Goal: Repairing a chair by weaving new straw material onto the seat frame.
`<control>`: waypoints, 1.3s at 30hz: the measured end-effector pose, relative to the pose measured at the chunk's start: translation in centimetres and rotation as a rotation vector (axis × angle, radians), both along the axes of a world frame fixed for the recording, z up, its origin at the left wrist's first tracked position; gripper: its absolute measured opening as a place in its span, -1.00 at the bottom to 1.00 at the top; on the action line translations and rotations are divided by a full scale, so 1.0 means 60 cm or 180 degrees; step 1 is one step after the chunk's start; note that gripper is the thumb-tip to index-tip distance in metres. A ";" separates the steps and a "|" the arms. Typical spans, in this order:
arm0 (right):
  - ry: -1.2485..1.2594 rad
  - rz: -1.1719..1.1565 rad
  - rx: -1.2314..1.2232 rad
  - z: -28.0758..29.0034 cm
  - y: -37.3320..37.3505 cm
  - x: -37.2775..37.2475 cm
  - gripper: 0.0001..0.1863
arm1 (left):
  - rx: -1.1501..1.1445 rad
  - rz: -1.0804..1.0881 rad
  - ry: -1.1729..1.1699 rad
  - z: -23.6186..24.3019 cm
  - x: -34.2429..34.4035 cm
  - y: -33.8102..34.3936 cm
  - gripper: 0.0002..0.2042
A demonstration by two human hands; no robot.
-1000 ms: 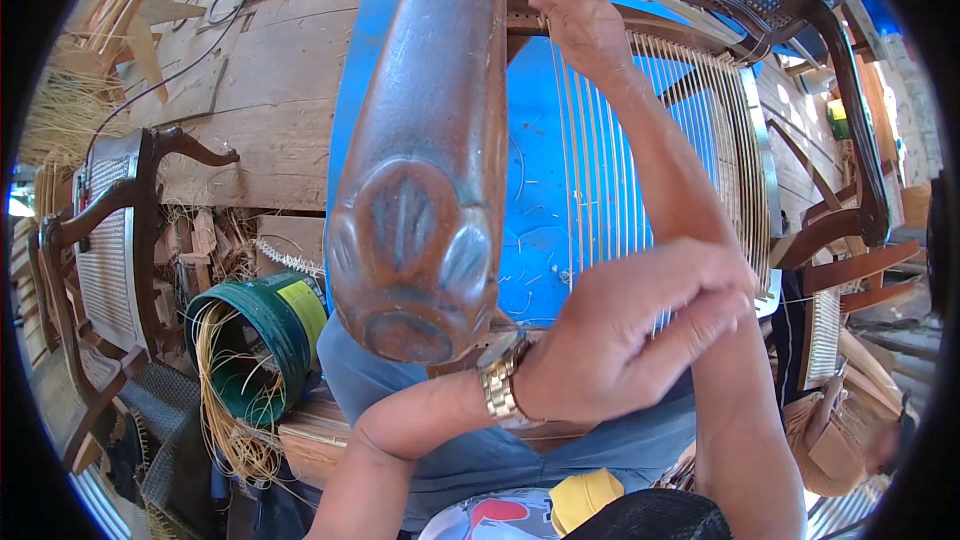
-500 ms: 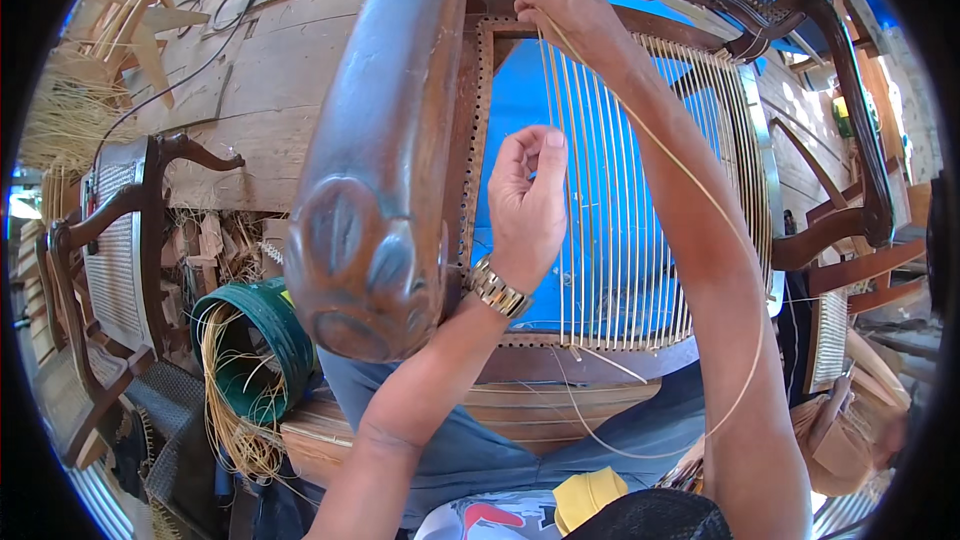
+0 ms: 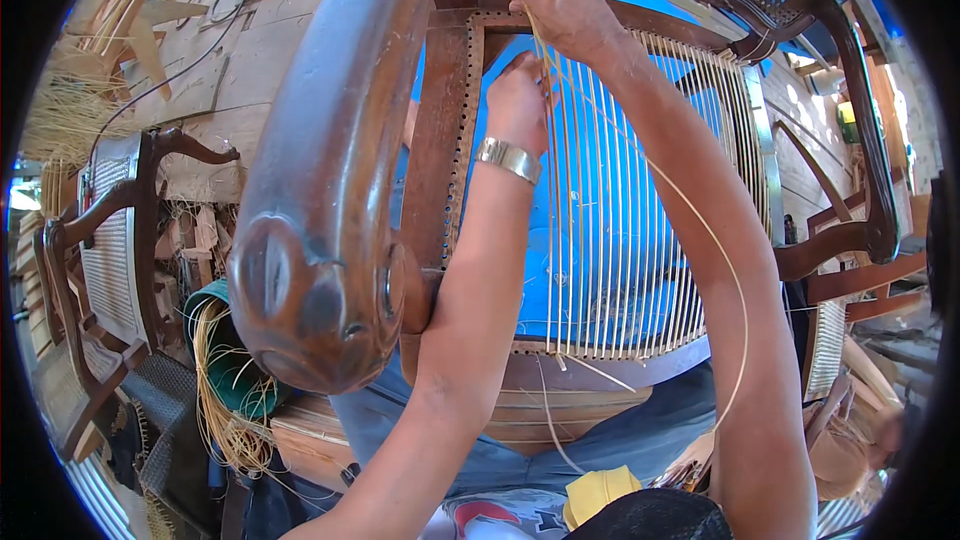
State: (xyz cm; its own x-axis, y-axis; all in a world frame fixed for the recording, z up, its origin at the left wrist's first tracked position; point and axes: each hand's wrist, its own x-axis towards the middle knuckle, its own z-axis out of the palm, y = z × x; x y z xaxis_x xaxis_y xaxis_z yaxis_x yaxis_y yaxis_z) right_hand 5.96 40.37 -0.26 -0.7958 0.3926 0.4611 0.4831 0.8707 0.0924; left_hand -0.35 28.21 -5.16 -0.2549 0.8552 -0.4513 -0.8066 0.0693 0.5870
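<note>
Across the middle and out toward three o'clock, seat frame [image 3: 437, 155], strung with parallel strands [image 3: 620, 270] running twelve to six. From eleven down to eight, carved post [image 3: 325, 160], tilted. At eight, bucket [image 3: 250, 398], cane [image 3: 232, 440] spilling over its rim. Just past twelve, right grip [image 3: 560, 15] pinched closed at the frame's far rail; nearer centre, left grip [image 3: 518, 108], fingers curled beside the strands, impossible to tell whether holding any. From right grip, loose strand [image 3: 738, 290], pinched at one end, curving toward five.
</note>
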 end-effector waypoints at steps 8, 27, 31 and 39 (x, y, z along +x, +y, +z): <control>-0.0232 0.0135 0.0048 -0.002 -0.007 -0.004 -0.81 | 0.1511 -0.0331 -0.1721 -0.067 -0.018 0.037 -0.80; -0.0573 0.0412 0.0129 0.031 0.002 -0.009 -0.79 | 0.1128 0.0005 -0.0699 -0.041 -0.010 0.028 -0.77; -0.0624 0.0407 0.0130 0.028 -0.002 -0.010 -0.75 | 0.1230 0.0099 -0.0954 -0.037 -0.004 0.030 -0.83; -0.0800 0.0057 0.0232 0.030 -0.021 -0.007 -0.71 | 0.1357 0.0032 -0.1471 -0.050 -0.005 0.036 -0.85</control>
State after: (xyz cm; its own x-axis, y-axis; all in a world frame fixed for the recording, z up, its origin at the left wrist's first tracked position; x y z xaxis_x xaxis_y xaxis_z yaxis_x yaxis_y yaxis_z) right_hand 5.56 39.12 1.52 -0.8954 0.3505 0.2745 0.4217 0.8655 0.2703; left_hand -0.68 30.37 -8.19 -0.1240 0.9828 -0.1366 -0.9830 -0.1029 0.1520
